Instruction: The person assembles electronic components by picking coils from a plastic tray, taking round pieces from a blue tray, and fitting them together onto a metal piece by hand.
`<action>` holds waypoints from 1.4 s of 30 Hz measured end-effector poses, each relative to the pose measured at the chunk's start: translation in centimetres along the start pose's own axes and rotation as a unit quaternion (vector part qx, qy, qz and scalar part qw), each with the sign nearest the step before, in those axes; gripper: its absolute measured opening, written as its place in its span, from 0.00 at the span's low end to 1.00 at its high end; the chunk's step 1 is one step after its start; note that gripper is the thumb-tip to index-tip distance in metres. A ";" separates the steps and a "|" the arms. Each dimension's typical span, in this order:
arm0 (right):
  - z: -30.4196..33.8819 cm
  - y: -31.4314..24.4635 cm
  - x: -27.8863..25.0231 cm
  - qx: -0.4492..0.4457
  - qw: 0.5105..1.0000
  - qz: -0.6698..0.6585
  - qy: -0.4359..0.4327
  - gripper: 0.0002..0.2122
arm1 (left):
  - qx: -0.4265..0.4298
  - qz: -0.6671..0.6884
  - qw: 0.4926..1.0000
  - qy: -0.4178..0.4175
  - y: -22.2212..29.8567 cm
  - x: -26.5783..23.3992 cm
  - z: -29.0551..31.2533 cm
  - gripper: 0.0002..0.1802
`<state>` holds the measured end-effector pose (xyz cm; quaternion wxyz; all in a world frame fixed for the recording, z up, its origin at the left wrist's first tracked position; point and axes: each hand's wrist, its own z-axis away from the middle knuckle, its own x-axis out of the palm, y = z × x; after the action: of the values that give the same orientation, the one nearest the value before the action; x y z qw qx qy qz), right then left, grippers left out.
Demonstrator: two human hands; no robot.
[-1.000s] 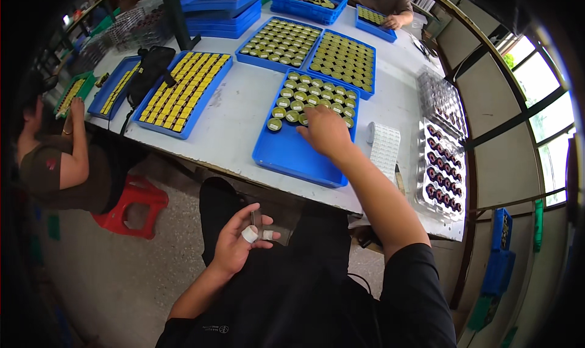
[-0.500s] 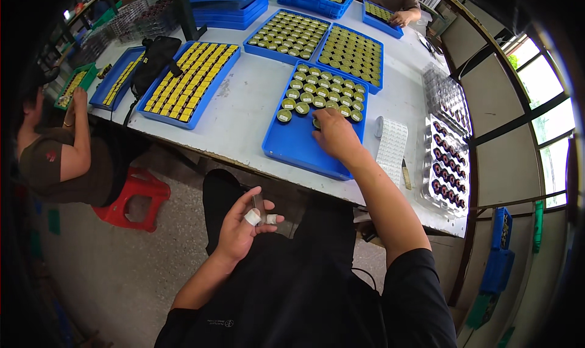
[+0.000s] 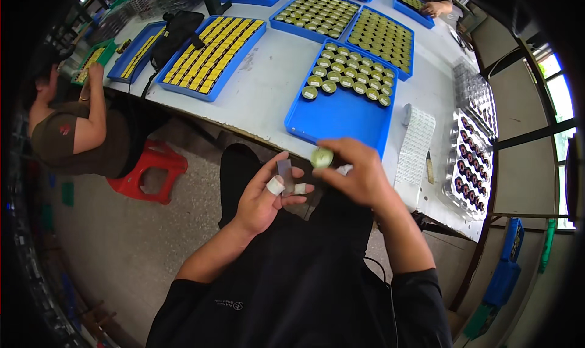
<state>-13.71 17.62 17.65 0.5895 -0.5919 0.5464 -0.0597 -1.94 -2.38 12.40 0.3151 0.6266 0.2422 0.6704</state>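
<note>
Over our lap, just below the near edge of the table (image 3: 268,98), we hold both hands close together. Our right hand (image 3: 359,177) pinches a small round tin (image 3: 322,158) between thumb and fingertips, its pale green lid tilted up toward us, so the face can be seen and reached. Our left hand (image 3: 263,198) lies half open, palm up, with a small clear strip (image 3: 285,170) held against the fingers by the thumb; two of its fingertips are wrapped in white tape, likely to protect them from repeated rubbing. The strip sits just beside the tin, apart from it.

Directly ahead lies a blue tray (image 3: 338,113), its far half filled with rows of the same round tins and its near half bare, which keeps the supply within easy reach of the right hand. A white sheet of small labels (image 3: 415,144) lies to the right of that tray, near the right hand. Further trays of yellow pieces (image 3: 210,46) and green tins (image 3: 381,38) are lined up beyond. At the left, another person (image 3: 67,128) sits beside a red stool (image 3: 149,171), working at a separate tray.
</note>
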 end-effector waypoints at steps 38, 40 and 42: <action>8.6 -2.2 2.5 -0.031 0.995 -0.043 0.087 0.17 | -0.009 -0.225 0.964 -0.140 -1.7 3.1 0.6 0.32; 8.7 -2.2 2.5 -0.036 0.994 -0.027 0.097 0.16 | -0.010 -0.245 0.958 -0.149 -1.8 3.0 0.4 0.32; 8.6 -2.4 2.5 -0.033 0.993 -0.018 0.111 0.16 | 0.010 -0.280 0.951 -0.131 -2.2 2.4 0.3 0.30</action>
<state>-5.25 20.59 15.51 0.5041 -0.6109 0.5991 -0.1174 -1.37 0.90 12.48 0.5132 0.6188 0.3713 0.4645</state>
